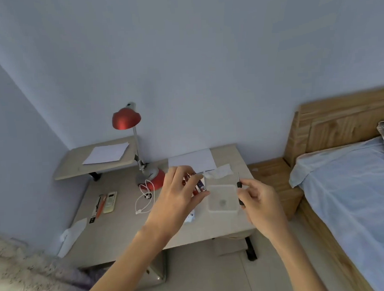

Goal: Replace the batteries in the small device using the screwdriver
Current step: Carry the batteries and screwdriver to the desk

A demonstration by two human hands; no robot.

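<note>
My left hand (pixel 180 195) is raised over the bench, thumb and fingers curled round a small red, white and blue item (pixel 198 186); I cannot tell whether it is the device or a pack of batteries. My right hand (pixel 260 199) grips the screwdriver (pixel 240 186) by its black handle, with the thin shaft pointing up. The two hands are near each other but apart.

The bed (pixel 356 192), with a blue sheet and a wooden headboard, fills the right side. The bench (pixel 115 234) stands in the corner, with a raised shelf (pixel 72 167) at its back left. A red lamp (pixel 127 119) stands on the bench by the shelf. One sheet of paper (pixel 107 153) lies on the shelf. A clear box (pixel 224 192) sits on the bench below and between my hands, with a small grey spot inside it. A crumpled tissue (pixel 219 171) lies just behind the box. On the left part of the bench lie a remote (pixel 109 202), pens (pixel 99 205) beside it, and a looped white cable (pixel 145 199) in front of the lamp's base.
</note>
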